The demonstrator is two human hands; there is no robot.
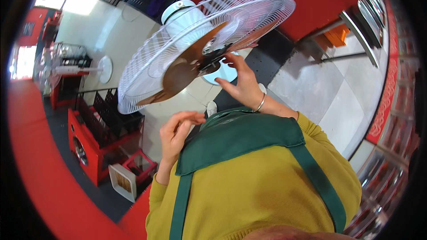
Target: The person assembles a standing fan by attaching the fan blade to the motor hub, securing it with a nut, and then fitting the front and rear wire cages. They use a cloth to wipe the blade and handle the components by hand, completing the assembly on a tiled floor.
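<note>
A standing fan tilts in front of me, with no front guard over its blades. Its white wire rear guard [138, 71] is wide and round, and behind it sits the pale motor housing [184, 22]. Brown see-through blades [180, 75] spread from a dark hub [211, 61]. My right hand [244, 84], with a silver bangle at the wrist, reaches up to the hub. Its thumb and fingers are apart, the fingertips at or very near the hub. Lower down, my left hand [175, 132] hangs beside the green apron [244, 135], fingers stretched and holding nothing.
Below the blades shows the fan's pale round base [224, 73]. A second white fan [106, 69] lies at the left. Nearby stand a red cabinet [84, 151] with black crates [106, 120] and a white square bin [122, 182]. A red table [333, 0] fills the upper right.
</note>
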